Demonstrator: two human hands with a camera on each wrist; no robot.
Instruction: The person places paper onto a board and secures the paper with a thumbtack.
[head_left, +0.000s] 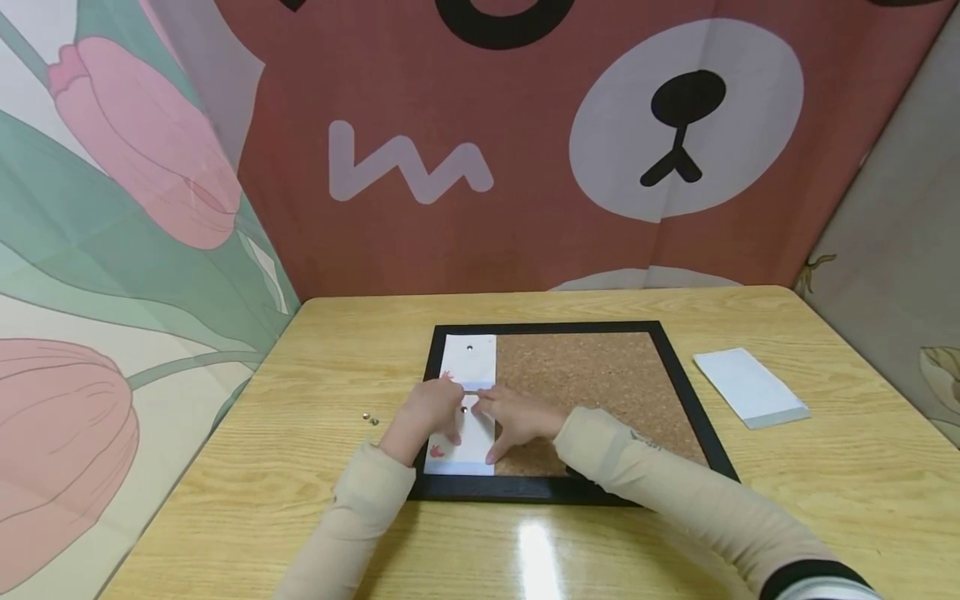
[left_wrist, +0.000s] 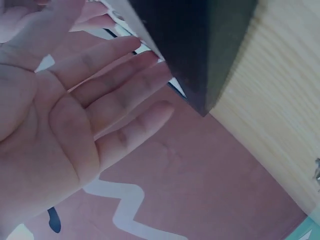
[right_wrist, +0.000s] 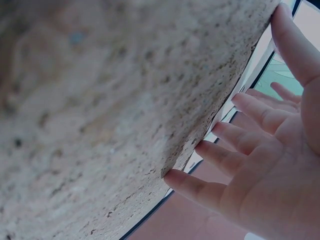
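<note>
A cork board (head_left: 592,367) in a black frame lies on the table. Two white paper sheets (head_left: 480,433) with small red prints and blue bands sit one above the other along its left side. A silver thumbtack (head_left: 469,347) is on the upper sheet, and another thumbtack (head_left: 464,409) is on the lower one. My left hand (head_left: 431,410) rests on the sheets' left side, its fingers extended in the left wrist view. On the right side, my right hand (head_left: 521,417) touches the paper and cork with spread, nearly straight fingertips (right_wrist: 175,179).
Two loose thumbtacks (head_left: 371,419) lie on the wooden table (head_left: 300,467) left of the board. To its right is a stack of white paper (head_left: 750,387) with a bluish band. A printed cloth (head_left: 420,242) hangs behind the table.
</note>
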